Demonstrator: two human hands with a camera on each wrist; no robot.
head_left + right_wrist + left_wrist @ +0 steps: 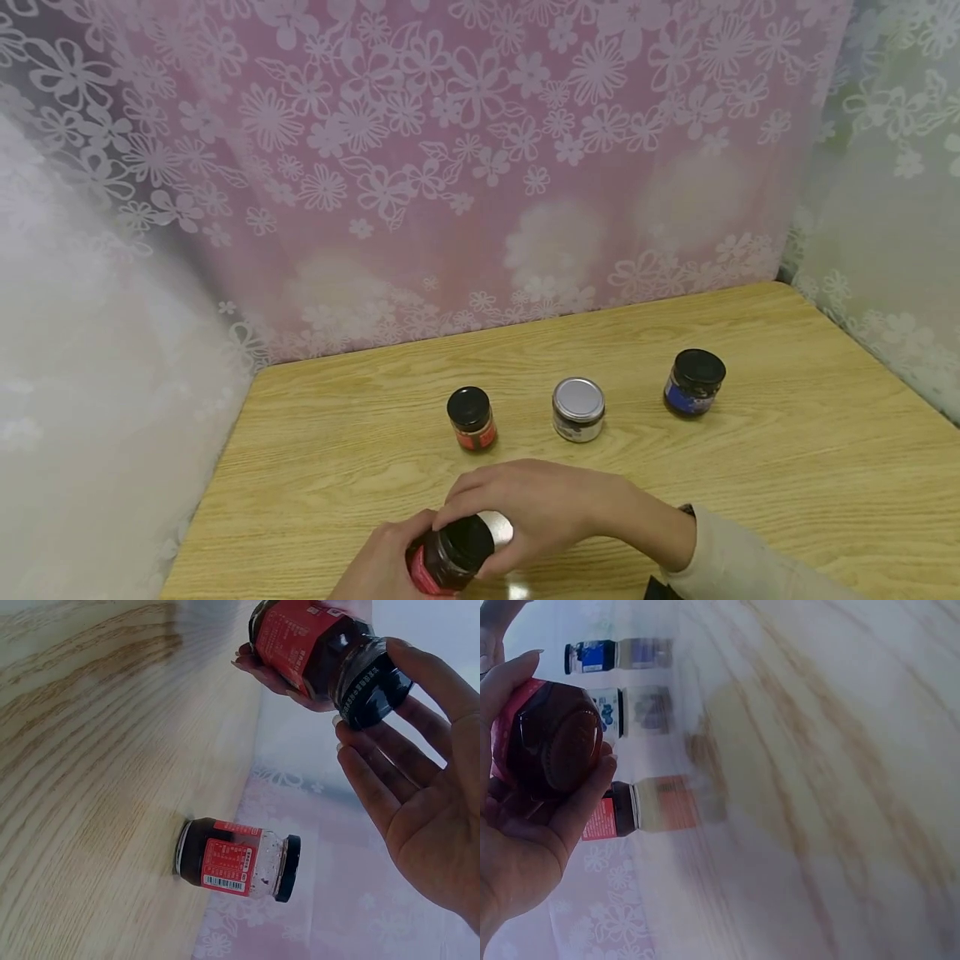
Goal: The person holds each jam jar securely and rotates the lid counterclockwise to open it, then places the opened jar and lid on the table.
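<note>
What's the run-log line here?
left hand: holds red-labelled jar; right hand: grips black lid; table: three other jars upright

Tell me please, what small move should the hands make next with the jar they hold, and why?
Perhaps a gentle twist of the lid by the right hand: this hand grips the lid, which sits on the jar, and the left hand holds the jar's body.

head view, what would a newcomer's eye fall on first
Probably the dark jar with a red label, tilted in the left hand at the bottom edge, the right hand gripping its black lid. Beyond, on the wooden table, stand another red-labelled jar, a silver-lidded jar and a blue-labelled jar, left to right. Pink flowered cloth hangs behind.
</note>
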